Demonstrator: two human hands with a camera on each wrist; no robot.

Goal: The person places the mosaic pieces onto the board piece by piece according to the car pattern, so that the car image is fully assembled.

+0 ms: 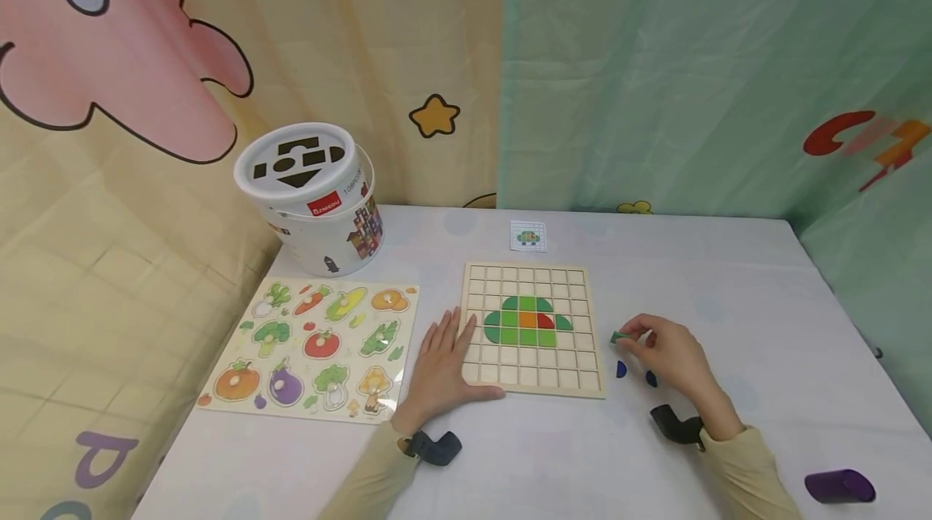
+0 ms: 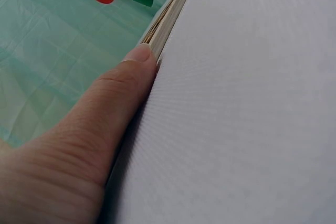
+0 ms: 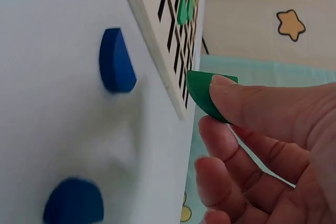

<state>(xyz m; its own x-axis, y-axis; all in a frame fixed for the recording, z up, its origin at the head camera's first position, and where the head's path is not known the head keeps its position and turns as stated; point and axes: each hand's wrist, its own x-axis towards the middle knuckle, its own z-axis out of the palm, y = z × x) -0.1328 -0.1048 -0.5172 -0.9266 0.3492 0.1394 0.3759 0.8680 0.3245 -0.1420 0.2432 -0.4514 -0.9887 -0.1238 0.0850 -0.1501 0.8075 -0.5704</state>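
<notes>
"Currently, what is the right hand point(image 1: 671, 354) doing?"

"It is pinching a green piece point(image 3: 202, 90) between thumb and forefinger. Its other fingers are bending loosely and gripping nothing. The piece is staying clear of the table point(image 1: 582, 455), just beyond the right edge of the grid board point(image 1: 524, 375)."

"And the left hand point(image 1: 440, 366)?"

"It is bracing the board at its near left corner. The fingers are spreading straight and grasping nothing; the forefinger is lying over the left edge, and the thumb is touching the near edge."

"Which parts is the board carrying?"

"Green pieces are surrounding an orange square point(image 1: 527, 319) and a red piece point(image 1: 545, 320) near the middle of the grid."

"Which parts are lying loose?"

"Two blue pieces point(image 1: 621, 369) are resting on the table, right of the board and near the right hand."

"What else is occupying the table?"

"A pattern card point(image 1: 527, 236) is lying behind the board. A vegetable puzzle point(image 1: 294, 358) is lying to the left, with a white tub point(image 1: 324, 238) standing behind it. A purple block point(image 1: 837, 487) is resting at the near right."
</notes>
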